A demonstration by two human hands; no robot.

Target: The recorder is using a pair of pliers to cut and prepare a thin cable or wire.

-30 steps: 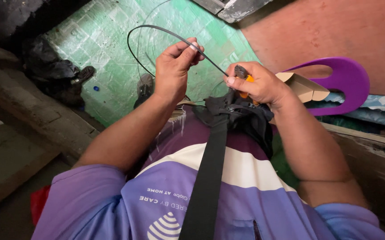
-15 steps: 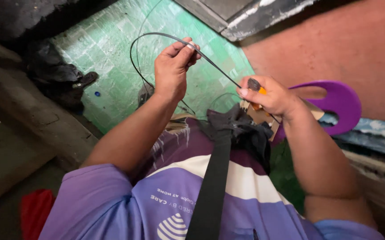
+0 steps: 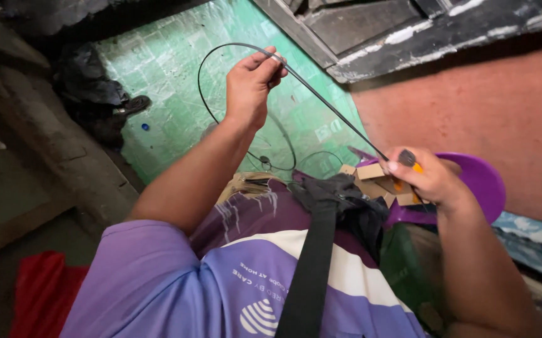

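Green tiled floor below, a red-brown wall at 3 o'clock, dark weathered wood at 12. Nearest: the person's purple-and-white striped shirt with a black strap running across it. Red cloth at 8 o'clock on the ground.

Right hand, at 3 o'clock, pinches closed on a small dark-tipped tool with an orange handle, right at the lower end of a thin black cable. Behind it, small cardboard boxes sit against a purple plastic seat.

Farther out, at 12 o'clock, the left hand is raised, fingers closed on the cable's upper stretch; the line runs taut between both hands. Beyond the left hand the cable loops loosely down towards the floor.

Judgement: work on the cable end looks underway, not finished; most of the cable hangs free.
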